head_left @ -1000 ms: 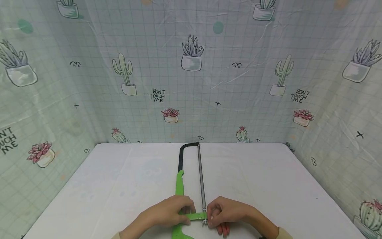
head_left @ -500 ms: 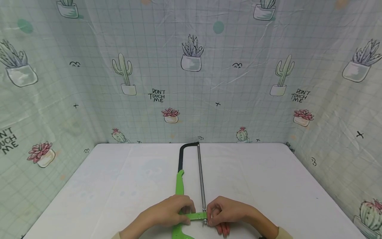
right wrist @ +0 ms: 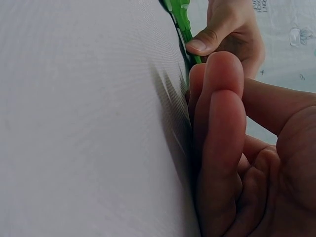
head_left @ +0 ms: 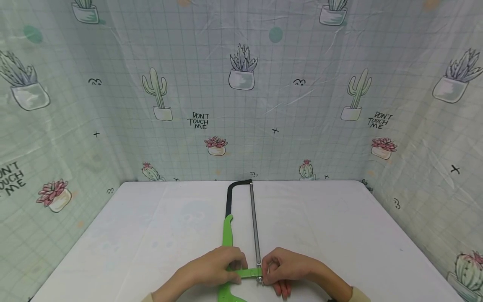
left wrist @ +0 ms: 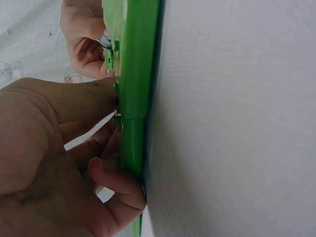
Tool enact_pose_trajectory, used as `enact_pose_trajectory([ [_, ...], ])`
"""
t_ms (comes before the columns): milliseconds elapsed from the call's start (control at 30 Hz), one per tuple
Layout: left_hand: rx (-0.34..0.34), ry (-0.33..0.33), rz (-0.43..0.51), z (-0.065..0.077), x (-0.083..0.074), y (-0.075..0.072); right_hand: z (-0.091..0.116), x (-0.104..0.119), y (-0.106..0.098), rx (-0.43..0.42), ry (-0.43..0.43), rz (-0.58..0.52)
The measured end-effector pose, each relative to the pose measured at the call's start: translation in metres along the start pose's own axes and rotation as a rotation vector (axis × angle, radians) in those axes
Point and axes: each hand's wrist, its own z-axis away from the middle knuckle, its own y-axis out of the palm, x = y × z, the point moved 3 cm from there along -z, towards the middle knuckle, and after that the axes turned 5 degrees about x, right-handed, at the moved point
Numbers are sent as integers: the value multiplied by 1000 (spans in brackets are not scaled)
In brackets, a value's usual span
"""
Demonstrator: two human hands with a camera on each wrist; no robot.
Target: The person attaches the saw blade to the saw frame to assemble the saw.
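A hacksaw (head_left: 227, 233) with a green handle and black front frame lies flat on the white table, its grey blade (head_left: 255, 226) on the right side. My left hand (head_left: 213, 266) grips the green frame where the crossbar (head_left: 249, 273) branches off. In the left wrist view, thumb and fingers straddle the green frame (left wrist: 136, 64). At the blade's near end, my right hand (head_left: 286, 266) pinches at a small metal wing nut (head_left: 259, 280) with thumb and index finger. Its other fingers (right wrist: 224, 133) rest along the table. The handle's lower end runs out of the head view.
The white table (head_left: 332, 222) stretches out around the saw on both sides. Behind and beside it hangs a sheet (head_left: 241, 113) printed with cacti, meeting the table's back edge.
The wing nut shows at a different angle from one frame to the other, turned beside the right fingertips. The left hand and the hacksaw stay in place.
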Motion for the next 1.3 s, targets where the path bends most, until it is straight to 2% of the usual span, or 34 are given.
enact_pose_trajectory([
  [1300, 7, 17, -1, -1, 2, 1, 3, 0, 0, 25, 0, 8],
])
